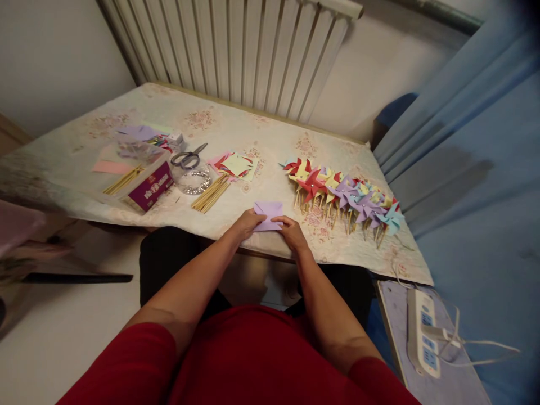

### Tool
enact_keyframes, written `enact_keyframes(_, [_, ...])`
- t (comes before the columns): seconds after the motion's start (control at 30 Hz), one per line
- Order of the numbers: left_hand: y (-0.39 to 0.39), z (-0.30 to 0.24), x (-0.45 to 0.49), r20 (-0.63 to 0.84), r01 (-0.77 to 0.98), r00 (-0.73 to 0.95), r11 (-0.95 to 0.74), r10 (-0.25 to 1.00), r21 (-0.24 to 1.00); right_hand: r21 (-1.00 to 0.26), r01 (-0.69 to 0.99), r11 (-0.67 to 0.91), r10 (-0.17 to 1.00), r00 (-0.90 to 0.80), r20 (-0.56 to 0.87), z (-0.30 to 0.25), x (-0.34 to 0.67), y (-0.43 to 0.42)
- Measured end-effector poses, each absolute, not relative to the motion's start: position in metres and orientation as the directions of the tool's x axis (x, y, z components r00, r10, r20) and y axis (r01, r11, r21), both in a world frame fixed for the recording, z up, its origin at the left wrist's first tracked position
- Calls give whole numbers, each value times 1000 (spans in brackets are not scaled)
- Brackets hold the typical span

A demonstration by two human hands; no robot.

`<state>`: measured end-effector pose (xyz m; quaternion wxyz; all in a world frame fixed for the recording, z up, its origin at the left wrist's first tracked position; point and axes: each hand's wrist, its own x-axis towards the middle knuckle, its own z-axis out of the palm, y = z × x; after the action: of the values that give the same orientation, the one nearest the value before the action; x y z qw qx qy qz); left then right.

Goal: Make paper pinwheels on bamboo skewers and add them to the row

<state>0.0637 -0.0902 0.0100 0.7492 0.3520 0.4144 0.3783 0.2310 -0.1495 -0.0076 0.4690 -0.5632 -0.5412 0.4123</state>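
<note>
Near the front edge of the table, a square of purple paper (269, 210) with cut lines lies between my hands. My left hand (248, 223) pinches its left side, the thumb on top. On the right, my right hand (292, 229) grips the lower right side, with thumb and fingers at the paper's edge. Left of the paper lies a bundle of thin wooden sticks (210, 193). Behind it is a pile of coloured paper squares (237, 165), a pale one on top. Paper pinwheels (350, 192) on sticks lie in a row to the right.
A clear box with a purple label (151, 187), a round dish of silver fasteners (194, 181) and scissors (188, 157) are at the left. The flowered table (270, 134) ends at a radiator (240, 56). A power strip (423, 333) sits at lower right, beside a blue curtain (472, 169).
</note>
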Motion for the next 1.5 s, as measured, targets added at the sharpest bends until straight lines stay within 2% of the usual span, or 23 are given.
enact_keyframes(0.2, [-92,13,67,-385,-208,423,501,820,840,-986,163,-36,994,106,-19,-1,226,-150])
enact_keyframes(0.53, [-90,7,72,-336,-197,393,435,856,878,-989,145,-17,993,122,1,-4,226,-148])
enact_keyframes(1.03, [-93,10,71,-295,-191,351,377,888,907,-955,296,-6,978,201,56,7,216,-146])
enact_keyframes(1.5, [-92,7,72,-309,-166,330,377,892,911,-932,355,-71,965,259,25,8,211,-143])
